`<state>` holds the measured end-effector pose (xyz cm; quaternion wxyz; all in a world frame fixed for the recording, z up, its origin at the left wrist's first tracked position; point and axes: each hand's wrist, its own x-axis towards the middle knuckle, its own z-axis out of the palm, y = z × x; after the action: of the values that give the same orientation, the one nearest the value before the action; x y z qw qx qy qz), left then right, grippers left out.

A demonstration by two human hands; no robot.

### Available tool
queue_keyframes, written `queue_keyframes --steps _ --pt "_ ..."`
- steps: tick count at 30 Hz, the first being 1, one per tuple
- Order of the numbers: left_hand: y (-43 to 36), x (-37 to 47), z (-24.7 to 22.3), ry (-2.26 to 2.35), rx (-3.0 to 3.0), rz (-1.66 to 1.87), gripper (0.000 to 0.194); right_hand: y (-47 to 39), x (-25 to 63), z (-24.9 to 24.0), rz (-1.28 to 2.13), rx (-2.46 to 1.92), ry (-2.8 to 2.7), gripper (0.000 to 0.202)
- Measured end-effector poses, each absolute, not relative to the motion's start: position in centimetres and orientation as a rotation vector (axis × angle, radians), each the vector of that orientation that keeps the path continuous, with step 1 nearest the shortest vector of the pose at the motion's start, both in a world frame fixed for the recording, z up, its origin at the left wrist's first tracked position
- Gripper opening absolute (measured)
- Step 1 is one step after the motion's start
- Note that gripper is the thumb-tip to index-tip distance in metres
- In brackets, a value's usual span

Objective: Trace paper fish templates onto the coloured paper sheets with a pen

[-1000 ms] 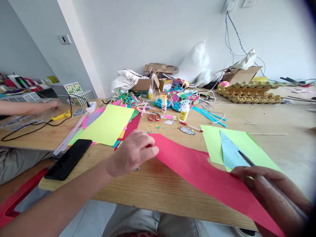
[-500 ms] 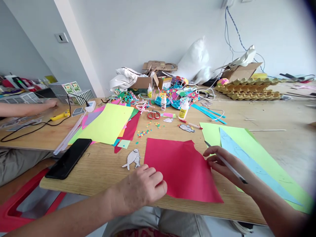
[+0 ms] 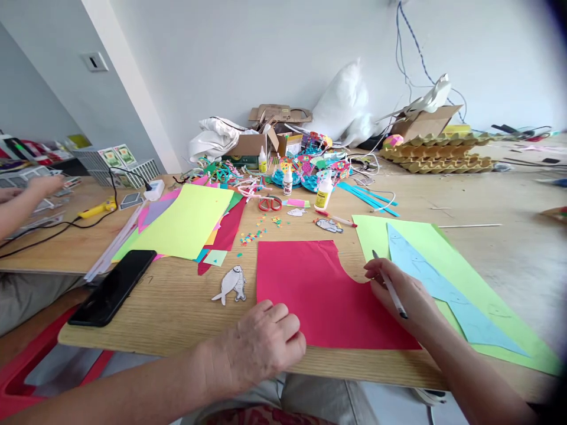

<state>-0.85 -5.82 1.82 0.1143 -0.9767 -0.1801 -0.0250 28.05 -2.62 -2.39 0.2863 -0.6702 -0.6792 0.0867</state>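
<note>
A sheet of red paper (image 3: 305,295) with a curved cut-out at its upper right lies in front of me. At its lower left edge my left hand (image 3: 270,339) is closed, fingers curled onto the paper. My right hand (image 3: 398,292) has a pen (image 3: 392,292) tucked between its fingers, slanting across the hand, while its fingertips meet the red sheet's right side. Left of the red paper lie paper fish cut-outs (image 3: 230,284). Under and beyond my right forearm is a light green sheet (image 3: 372,230) with a blue paper piece (image 3: 425,265) bearing faint drawn lines on it.
A black phone (image 3: 113,289) and stacked coloured paper (image 3: 181,224) are on the left. Red-handled scissors (image 3: 270,203), a glue bottle (image 3: 323,193), a red pen (image 3: 336,219) and confetti (image 3: 252,237) lie ahead. Egg trays (image 3: 438,154) stand at the back; another person's hand (image 3: 46,184) is far left.
The red sheet has turned slightly and lies flatter, its lower right corner further right. My right hand has shifted with it, pen still held. My left hand stays at the lower left edge.
</note>
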Motion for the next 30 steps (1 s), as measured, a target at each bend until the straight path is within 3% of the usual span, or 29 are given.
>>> queue_keyframes --steps 11,13,15,17,20,24,30 --pt "-3.8 -2.1 0.8 -0.795 -2.91 0.053 0.007 -1.5 26.6 -1.4 0.167 -1.768 -1.874 0.022" --pt "-3.7 -2.1 1.5 -0.866 -3.008 0.046 0.017 -2.4 26.4 -0.6 0.142 -1.773 -1.803 0.026" --pt "-3.7 -1.7 2.1 -0.9 -3.079 -0.019 0.021 -3.7 26.0 0.0 0.302 -1.75 -1.725 0.03" --pt "-3.6 -0.8 2.4 -0.873 -3.126 -0.091 0.012 -5.0 25.4 0.2 0.474 -1.714 -1.607 0.034" --pt "-3.2 1.2 2.3 -0.746 -3.175 -0.126 0.013 -6.2 24.6 -0.5 0.627 -1.685 -1.5 0.028" --pt "-1.8 3.7 1.3 -0.615 -3.167 -0.09 0.01 -6.2 24.3 -1.5 0.706 -1.705 -1.465 0.015" --pt "-0.2 4.9 -0.2 -0.571 -3.131 -0.076 0.009 -5.7 24.4 -1.3 0.7 -1.706 -1.501 0.016"
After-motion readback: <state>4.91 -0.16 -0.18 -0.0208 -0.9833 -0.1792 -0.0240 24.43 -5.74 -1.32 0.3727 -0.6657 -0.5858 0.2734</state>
